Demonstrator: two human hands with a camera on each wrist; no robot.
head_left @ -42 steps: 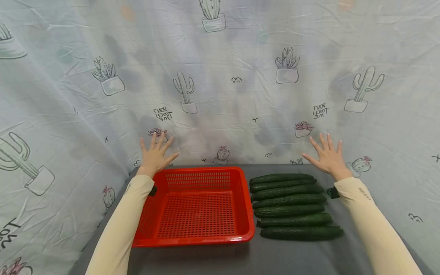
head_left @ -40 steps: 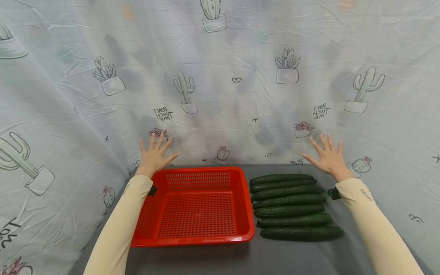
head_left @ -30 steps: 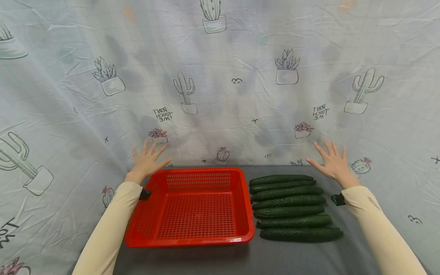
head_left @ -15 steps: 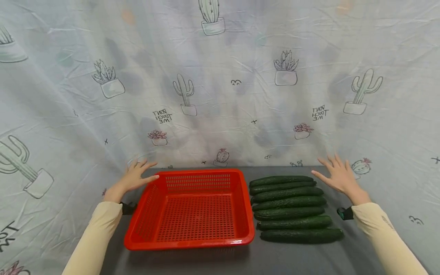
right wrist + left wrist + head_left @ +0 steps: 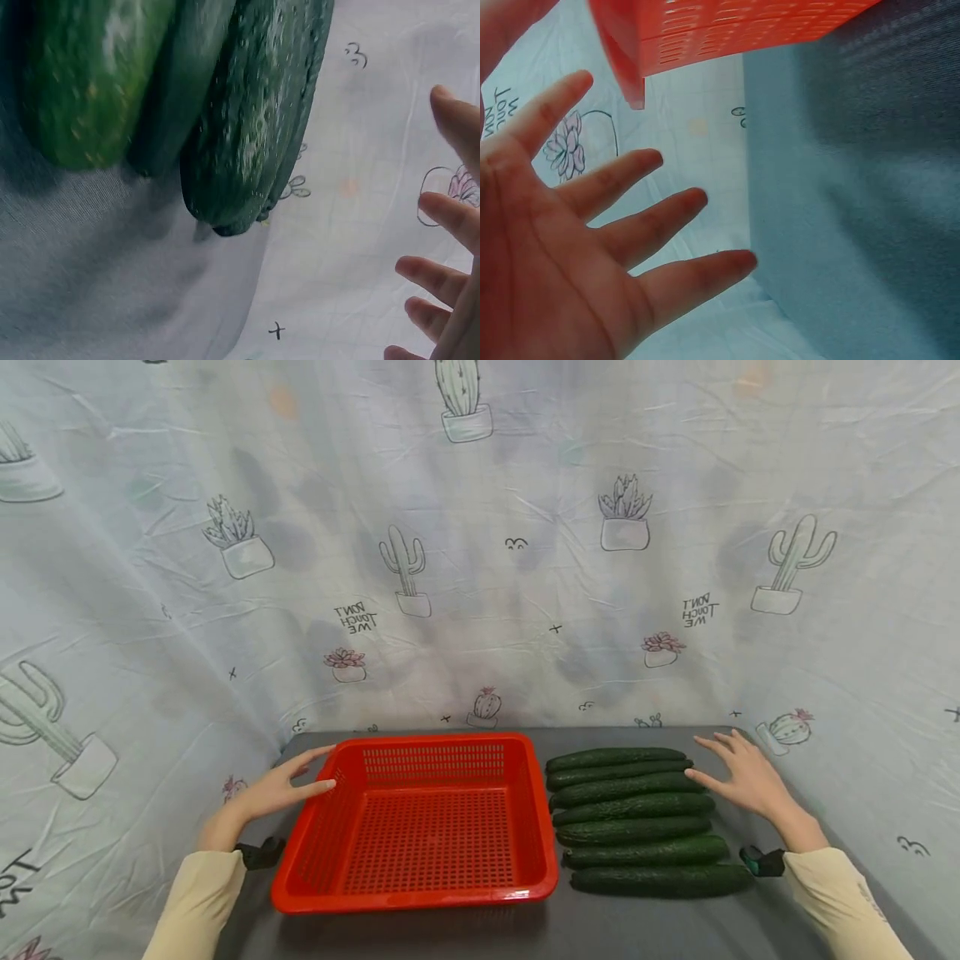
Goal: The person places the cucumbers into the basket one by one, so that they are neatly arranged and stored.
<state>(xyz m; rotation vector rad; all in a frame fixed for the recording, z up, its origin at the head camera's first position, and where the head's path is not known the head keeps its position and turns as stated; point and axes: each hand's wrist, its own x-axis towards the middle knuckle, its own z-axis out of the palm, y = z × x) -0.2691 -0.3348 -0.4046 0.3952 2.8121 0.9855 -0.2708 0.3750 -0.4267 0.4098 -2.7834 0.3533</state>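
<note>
A red plastic basket (image 5: 411, 900) with slotted walls and a mesh floor stands left of centre in the head view. Beside its left rim is my left hand (image 5: 273, 793), fingers spread and holding nothing; whether it touches the rim I cannot tell. In the left wrist view the palm and straight fingers show below the basket wall (image 5: 727, 34). Several dark green cucumbers (image 5: 633, 807) lie in a row, right of the basket. My right hand (image 5: 750, 777) hovers at their right ends, fingers apart, with nothing in it. The right wrist view shows cucumber ends (image 5: 232, 150) close by.
Grey cloth covers the table (image 5: 600, 935). A pale curtain (image 5: 480, 568) printed with cacti hangs behind it and along both sides. Each wrist wears a dark strap-on camera, such as the left wrist camera (image 5: 260, 853).
Both hands have come down and back from in front of the curtain, the left one to the basket's left side, the right one to the cucumbers' right ends. Basket and cucumbers have stayed put.
</note>
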